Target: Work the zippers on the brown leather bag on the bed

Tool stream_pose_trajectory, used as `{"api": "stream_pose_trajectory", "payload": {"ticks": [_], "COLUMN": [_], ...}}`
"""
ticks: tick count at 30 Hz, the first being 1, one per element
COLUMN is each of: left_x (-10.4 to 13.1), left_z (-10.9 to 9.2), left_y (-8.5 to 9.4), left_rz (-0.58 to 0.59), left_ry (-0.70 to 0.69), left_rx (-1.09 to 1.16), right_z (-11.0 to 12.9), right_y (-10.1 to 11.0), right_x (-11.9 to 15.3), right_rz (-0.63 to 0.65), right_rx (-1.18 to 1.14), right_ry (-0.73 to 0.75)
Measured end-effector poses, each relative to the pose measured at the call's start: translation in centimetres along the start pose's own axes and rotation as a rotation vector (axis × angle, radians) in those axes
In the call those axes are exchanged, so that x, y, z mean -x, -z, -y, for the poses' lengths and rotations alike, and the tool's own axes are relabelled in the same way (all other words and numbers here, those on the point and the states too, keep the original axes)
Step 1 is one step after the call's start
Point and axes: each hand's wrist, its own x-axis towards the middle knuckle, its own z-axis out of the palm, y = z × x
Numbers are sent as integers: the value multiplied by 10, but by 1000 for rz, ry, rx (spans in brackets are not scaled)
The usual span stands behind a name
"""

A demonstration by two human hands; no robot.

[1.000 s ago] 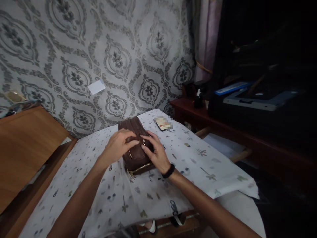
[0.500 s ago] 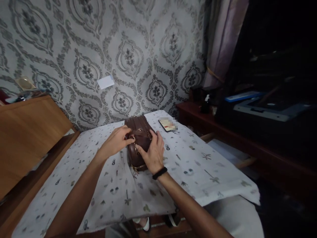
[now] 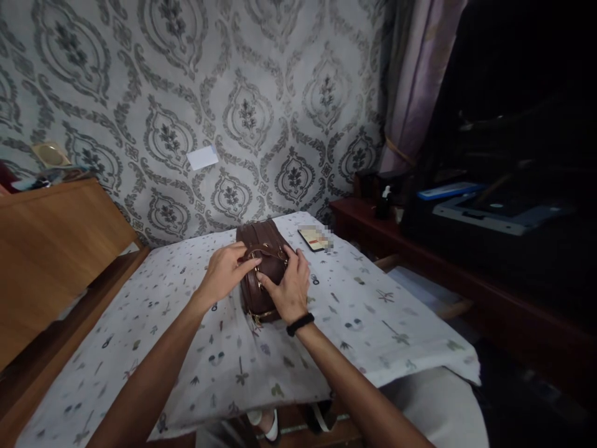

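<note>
Brown and zippered, the bag [image 3: 274,270] sits on a white cloth [image 3: 233,367] with little pictures. The left hand [image 3: 226,272] is on the bag's left side and the right hand [image 3: 291,290] is on its right. Both touch it with bent fingers, but I cannot tell if they grip it. A flat, black-edged thing [image 3: 311,238] lies right of the bag.

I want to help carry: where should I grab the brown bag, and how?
Probably by the handle, coming from above. It seems to arch across the top of the bag, so curled fingers may fit under it, though any gap is hard to see. The left hand and right hand are on either side, leaving its middle the likeliest spot.
</note>
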Motion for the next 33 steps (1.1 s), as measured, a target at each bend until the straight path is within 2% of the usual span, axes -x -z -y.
{"api": "stream_pose_trajectory", "payload": {"ticks": [9,12,22,33], "left_x": [4,4,2,4], "left_z": [4,5,8,3], "left_y": [-13,-15,-13,-6], "left_rz": [-178,-201,-82,-6], "left_ry": [75,60,42,186], "left_rx": [109,191,290,566], "right_z": [5,6,6,5], "right_y": [2,2,1,0], "right_x": [1,1,1,2], "right_rz": [16,9,-19,-50], "right_rx": [90,121,116,137], "right_ry": [-39,-38,-26,0]}}
